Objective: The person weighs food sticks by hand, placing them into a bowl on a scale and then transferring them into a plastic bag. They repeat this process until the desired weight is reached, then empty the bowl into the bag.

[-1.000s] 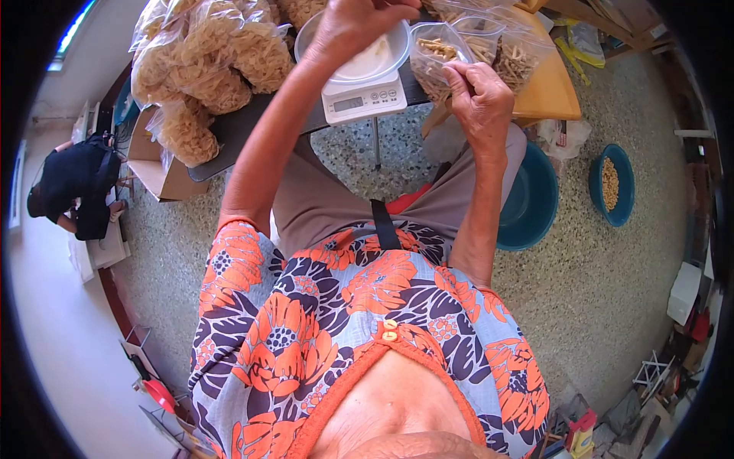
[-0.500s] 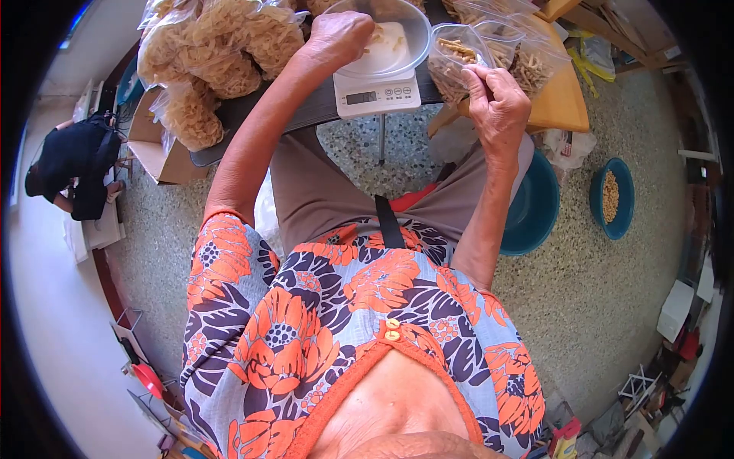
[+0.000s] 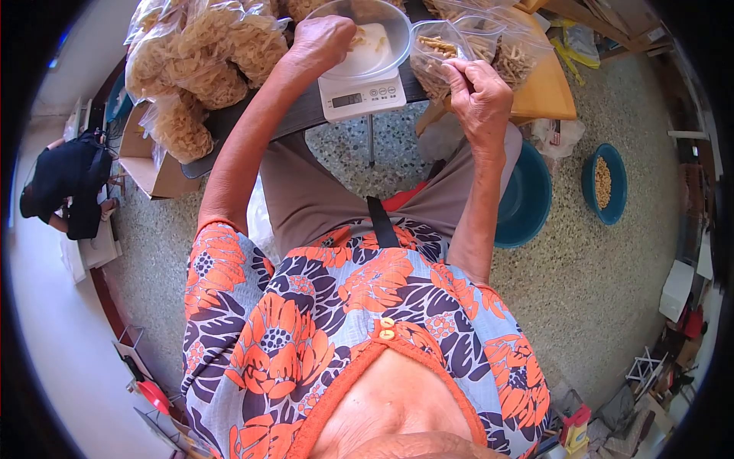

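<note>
My left hand [image 3: 325, 40] is at the left side of a clear plastic bowl [image 3: 404, 38], its fingers curled closed over the inside. Whatever they grip is hidden from above. A few pale tan pieces lie in the bowl, which rests on a white digital scale [image 3: 361, 98]. My right hand [image 3: 482, 96] pinches the edge of a clear plastic bag [image 3: 437, 65] filled with short tan sticks. Behind that hand is another open bag [image 3: 520, 61] of similar sticks.
Bags of tan curled strips [image 3: 206, 57] are piled on the dark table [image 3: 229, 122] at left, beside a cardboard box [image 3: 157, 172]. A wooden stool [image 3: 554, 99] is at right. On the floor sit a teal basin [image 3: 527, 203] and a smaller tub [image 3: 589, 187]. A person [image 3: 65, 180] bends at far left.
The whole view has shifted slightly, so the table and bags appear further left and a little higher. Both hands keep nearly the same pose against the bowl and bag.
</note>
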{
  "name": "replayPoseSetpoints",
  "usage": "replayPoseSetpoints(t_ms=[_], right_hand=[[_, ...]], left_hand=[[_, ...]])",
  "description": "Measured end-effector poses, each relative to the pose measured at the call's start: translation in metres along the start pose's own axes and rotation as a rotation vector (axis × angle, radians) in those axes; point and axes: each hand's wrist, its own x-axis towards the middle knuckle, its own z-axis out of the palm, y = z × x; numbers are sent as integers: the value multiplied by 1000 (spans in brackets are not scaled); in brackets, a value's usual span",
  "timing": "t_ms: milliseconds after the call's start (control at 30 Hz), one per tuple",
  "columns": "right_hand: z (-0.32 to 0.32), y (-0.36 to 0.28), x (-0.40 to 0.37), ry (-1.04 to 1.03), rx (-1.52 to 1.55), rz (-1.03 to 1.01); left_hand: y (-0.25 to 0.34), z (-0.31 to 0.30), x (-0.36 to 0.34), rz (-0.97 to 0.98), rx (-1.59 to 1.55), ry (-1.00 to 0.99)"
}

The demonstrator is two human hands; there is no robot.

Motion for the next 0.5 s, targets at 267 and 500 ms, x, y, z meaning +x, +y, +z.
replayPoseSetpoints(t_ms=[267, 500], right_hand=[[0, -3, 1, 19, 14, -21], [-1, -2, 0, 13, 38, -4]], left_hand=[[-13, 7, 11, -144, -1891, -158], [24, -31, 8, -211, -2045, -182]])
